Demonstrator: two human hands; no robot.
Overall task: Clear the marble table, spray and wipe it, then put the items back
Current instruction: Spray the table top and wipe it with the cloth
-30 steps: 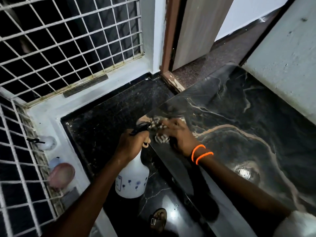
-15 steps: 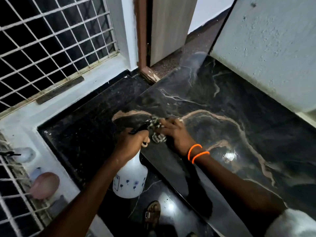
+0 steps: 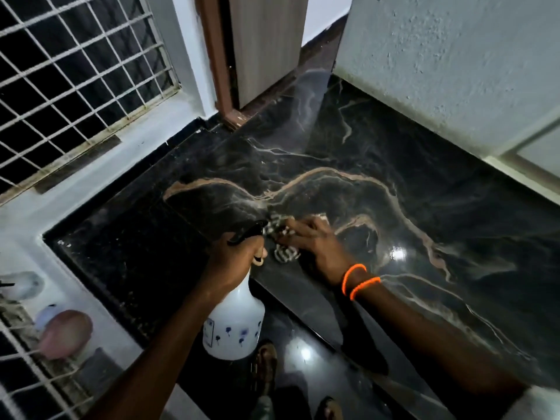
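One bottle (image 3: 233,325) is clenched in left grip (image 3: 233,262); one cloth (image 3: 283,237) is pressed under right grip (image 3: 315,247) near tabletop (image 3: 424,183) front edge. Rest of slab is bare.

- The black marble table (image 3: 378,153) has tan and white veins and a glossy sheen.
- A checked cloth (image 3: 280,237) lies on it near the front edge.

I see a white window grille (image 3: 75,71) far left of the hand, a wooden door (image 3: 266,43) beyond it, sandals (image 3: 265,363) below.
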